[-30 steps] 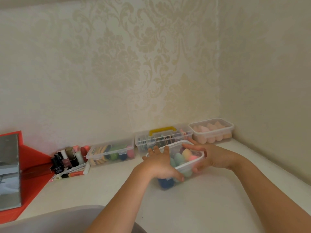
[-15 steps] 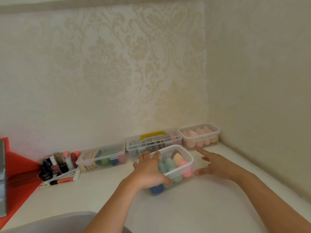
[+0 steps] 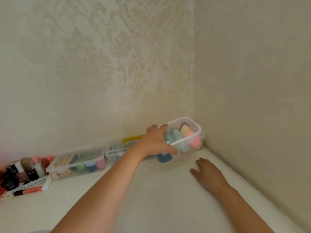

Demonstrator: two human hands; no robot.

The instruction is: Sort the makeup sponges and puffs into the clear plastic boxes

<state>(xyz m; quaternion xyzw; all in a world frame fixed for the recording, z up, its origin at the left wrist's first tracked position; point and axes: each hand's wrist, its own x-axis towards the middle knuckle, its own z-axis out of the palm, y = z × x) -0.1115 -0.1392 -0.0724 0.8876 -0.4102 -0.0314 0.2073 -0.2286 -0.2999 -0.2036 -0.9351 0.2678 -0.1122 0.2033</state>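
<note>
My left hand (image 3: pixel 156 142) grips the near end of a clear plastic box (image 3: pixel 193 126) full of coloured makeup sponges (image 3: pixel 185 132): teal, yellow, pink and a dark blue one at the bottom. The box is lifted and tilted, up in the back right corner of the white table, over the box of peach sponges, which is almost hidden behind it. My right hand (image 3: pixel 208 175) lies flat and open on the table, just in front of the lifted box and apart from it.
Along the back wall stand a clear box with a yellow handle (image 3: pixel 117 147) and a clear box of flat puffs and round sponges (image 3: pixel 75 163). Bottles and tubes of cosmetics (image 3: pixel 23 172) crowd the far left. Walls (image 3: pixel 252 98) close the corner on the right.
My left hand has lifted the box of coloured sponges off the table and carried it back right into the corner. My right hand has let go and now rests on the table.
</note>
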